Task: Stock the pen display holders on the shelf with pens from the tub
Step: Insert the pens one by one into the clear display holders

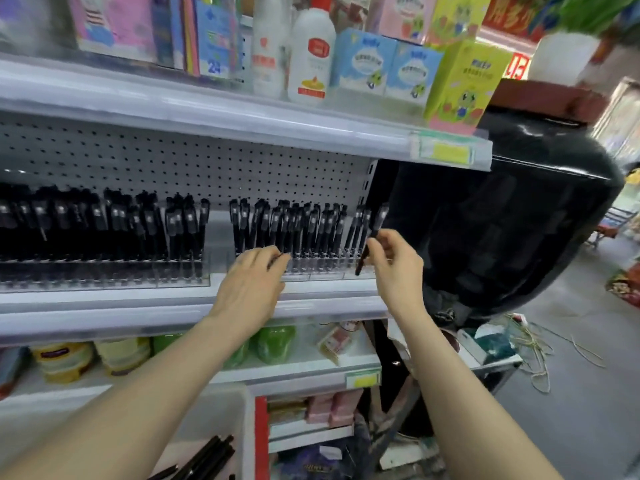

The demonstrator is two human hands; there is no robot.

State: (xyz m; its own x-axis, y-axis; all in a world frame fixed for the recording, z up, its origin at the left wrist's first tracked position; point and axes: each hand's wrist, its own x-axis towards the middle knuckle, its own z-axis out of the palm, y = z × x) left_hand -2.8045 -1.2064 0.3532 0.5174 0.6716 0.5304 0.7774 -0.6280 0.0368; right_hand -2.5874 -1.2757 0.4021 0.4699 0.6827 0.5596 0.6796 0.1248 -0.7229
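Nearly there, I think. The left holder (104,275) looks packed, and the right holder (322,271) is mostly full, with just gaps at its right end. My right hand (394,261) pinches one pen (380,219), tilted over that end. My left hand (252,282) rests on that holder's front (holding anything? can't tell). A few spare pens (211,455) lie in the tub (246,420) below.

Blue pack (214,46), top shelf: "24" in white. Red sign (518,65) at right: white digits, prob. "15", partly cut off. Red banner (507,12): yellow Chinese chars, too blurred. Labels on bottle (313,53), boxes (363,64), pens (304,226), price tags (446,152): unreadable.
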